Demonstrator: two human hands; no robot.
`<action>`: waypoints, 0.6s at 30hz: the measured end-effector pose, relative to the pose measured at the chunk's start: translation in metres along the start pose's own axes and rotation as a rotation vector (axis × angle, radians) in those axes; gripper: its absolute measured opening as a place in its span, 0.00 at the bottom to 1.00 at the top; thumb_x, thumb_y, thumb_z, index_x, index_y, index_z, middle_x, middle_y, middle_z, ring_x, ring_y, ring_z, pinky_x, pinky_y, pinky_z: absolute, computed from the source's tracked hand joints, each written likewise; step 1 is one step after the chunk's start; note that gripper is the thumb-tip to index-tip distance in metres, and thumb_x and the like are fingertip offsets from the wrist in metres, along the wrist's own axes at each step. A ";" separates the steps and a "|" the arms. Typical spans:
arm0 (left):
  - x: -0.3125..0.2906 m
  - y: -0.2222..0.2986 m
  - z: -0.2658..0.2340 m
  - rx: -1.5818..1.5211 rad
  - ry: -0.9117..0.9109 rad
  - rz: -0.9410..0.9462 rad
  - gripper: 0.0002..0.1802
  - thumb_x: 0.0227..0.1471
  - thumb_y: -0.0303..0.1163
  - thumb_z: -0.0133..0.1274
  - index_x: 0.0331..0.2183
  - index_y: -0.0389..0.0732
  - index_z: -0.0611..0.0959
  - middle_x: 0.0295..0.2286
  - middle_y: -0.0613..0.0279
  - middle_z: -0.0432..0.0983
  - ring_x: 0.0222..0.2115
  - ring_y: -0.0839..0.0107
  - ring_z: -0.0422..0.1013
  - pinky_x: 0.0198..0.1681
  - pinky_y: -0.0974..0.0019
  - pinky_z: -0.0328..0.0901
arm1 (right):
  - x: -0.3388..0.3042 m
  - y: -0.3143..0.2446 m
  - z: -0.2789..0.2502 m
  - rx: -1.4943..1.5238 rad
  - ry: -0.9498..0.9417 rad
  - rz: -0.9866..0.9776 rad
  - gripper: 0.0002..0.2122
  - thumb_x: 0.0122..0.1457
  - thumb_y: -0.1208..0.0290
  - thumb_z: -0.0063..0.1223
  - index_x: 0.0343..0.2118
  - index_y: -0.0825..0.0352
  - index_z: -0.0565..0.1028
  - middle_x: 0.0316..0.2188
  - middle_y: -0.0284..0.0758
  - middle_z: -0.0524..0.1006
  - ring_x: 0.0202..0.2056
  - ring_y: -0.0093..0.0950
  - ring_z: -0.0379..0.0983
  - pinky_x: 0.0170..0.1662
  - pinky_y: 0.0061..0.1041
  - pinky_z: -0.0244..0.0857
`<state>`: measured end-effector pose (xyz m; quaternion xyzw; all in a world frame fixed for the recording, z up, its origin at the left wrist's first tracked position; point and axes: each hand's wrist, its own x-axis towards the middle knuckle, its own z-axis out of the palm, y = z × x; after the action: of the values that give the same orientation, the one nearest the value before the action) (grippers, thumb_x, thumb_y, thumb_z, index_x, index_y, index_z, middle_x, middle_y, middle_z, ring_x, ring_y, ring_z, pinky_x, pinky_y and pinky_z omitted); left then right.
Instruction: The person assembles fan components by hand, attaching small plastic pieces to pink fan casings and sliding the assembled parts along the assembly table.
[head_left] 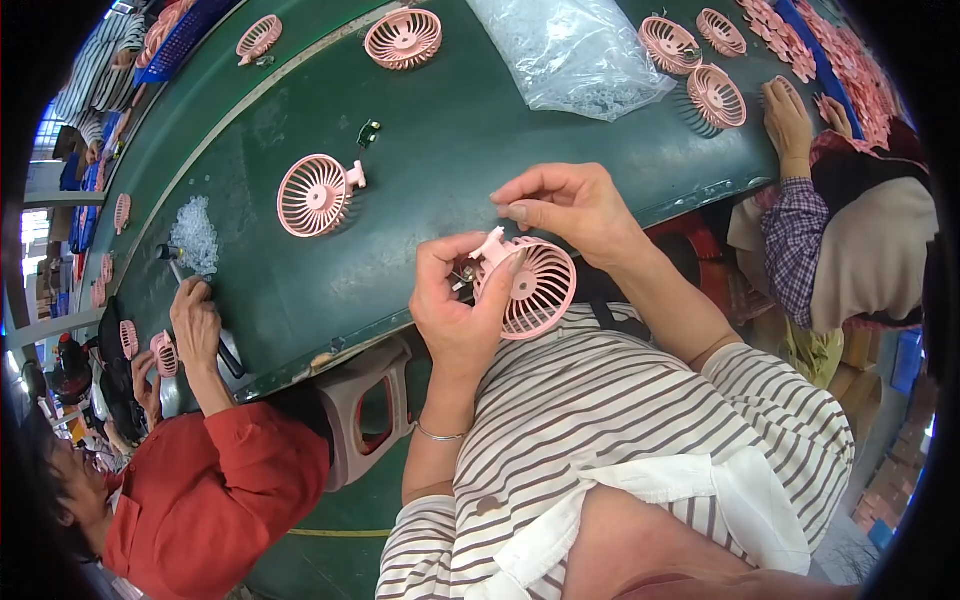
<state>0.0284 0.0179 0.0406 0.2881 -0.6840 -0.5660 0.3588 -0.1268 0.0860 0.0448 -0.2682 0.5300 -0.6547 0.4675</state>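
My left hand (pixel 447 312) grips a pink round fan housing (pixel 548 285) with slotted ribs, tilted just above my lap at the bench edge. Its short neck points up between thumb and fingers, and a small metallic part shows beside them. My right hand (pixel 585 212) hovers just above and to the right of the neck, thumb and forefinger drawn together in a pinch; whatever sits between those fingertips is too small to make out. On the bench ahead lies another pink fan housing (pixel 312 197), with a small green circuit board (pixel 369 133) on wires near its neck.
A clear plastic bag (pixel 575 60) of small parts lies at the far side. More pink housings (pixel 403 40) are spread about the green bench (pixel 450 130). At left, a co-worker in red (pixel 215 490) holds a tool by a small translucent heap (pixel 195 235); another person's hand (pixel 787 120) rests at right.
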 end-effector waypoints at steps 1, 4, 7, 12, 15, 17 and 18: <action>-0.001 0.001 -0.001 0.007 0.008 0.010 0.16 0.40 0.24 0.64 0.33 0.35 0.75 0.30 0.62 0.73 0.29 0.77 0.70 0.35 0.74 0.66 | -0.002 0.002 0.002 -0.001 -0.001 -0.001 0.07 0.53 0.82 0.54 0.36 0.75 0.76 0.31 0.33 0.76 0.31 0.18 0.72 0.36 0.16 0.68; -0.004 -0.001 -0.002 0.037 0.019 0.062 0.17 0.39 0.24 0.64 0.33 0.35 0.76 0.30 0.61 0.73 0.29 0.76 0.70 0.34 0.73 0.66 | -0.009 0.007 0.008 -0.010 -0.012 -0.042 0.07 0.54 0.82 0.53 0.37 0.75 0.77 0.32 0.33 0.76 0.32 0.18 0.72 0.36 0.16 0.68; -0.009 -0.006 -0.005 0.091 -0.021 0.087 0.18 0.42 0.21 0.62 0.36 0.33 0.73 0.31 0.62 0.72 0.32 0.77 0.70 0.36 0.76 0.66 | -0.016 0.014 0.012 -0.027 -0.004 -0.155 0.07 0.54 0.80 0.54 0.36 0.73 0.77 0.29 0.34 0.78 0.31 0.17 0.74 0.35 0.16 0.69; -0.019 -0.015 -0.003 0.071 0.002 0.130 0.17 0.42 0.21 0.62 0.36 0.33 0.73 0.30 0.62 0.72 0.31 0.78 0.69 0.35 0.76 0.65 | -0.026 0.024 0.017 -0.164 0.057 -0.281 0.07 0.53 0.80 0.54 0.35 0.72 0.79 0.30 0.31 0.76 0.31 0.17 0.73 0.33 0.15 0.67; -0.021 -0.019 -0.003 0.086 0.014 0.162 0.17 0.42 0.21 0.62 0.35 0.34 0.74 0.30 0.63 0.72 0.30 0.78 0.68 0.34 0.76 0.65 | -0.028 0.031 0.019 -0.187 0.075 -0.306 0.07 0.53 0.80 0.54 0.35 0.72 0.79 0.30 0.33 0.76 0.29 0.17 0.72 0.32 0.15 0.66; -0.021 -0.017 -0.002 0.106 0.021 0.164 0.17 0.41 0.21 0.63 0.35 0.34 0.74 0.30 0.63 0.72 0.29 0.79 0.68 0.33 0.76 0.65 | -0.029 0.030 0.018 -0.207 0.076 -0.310 0.07 0.52 0.80 0.54 0.35 0.71 0.79 0.29 0.33 0.76 0.28 0.17 0.71 0.32 0.15 0.66; -0.020 -0.017 -0.001 0.112 0.021 0.162 0.17 0.41 0.21 0.63 0.35 0.34 0.74 0.30 0.63 0.71 0.29 0.79 0.68 0.33 0.76 0.65 | -0.029 0.031 0.017 -0.228 0.078 -0.317 0.07 0.52 0.80 0.54 0.35 0.71 0.79 0.29 0.33 0.76 0.28 0.17 0.71 0.31 0.15 0.66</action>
<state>0.0410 0.0303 0.0210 0.2573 -0.7317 -0.4932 0.3938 -0.0903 0.1046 0.0250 -0.3740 0.5695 -0.6658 0.3042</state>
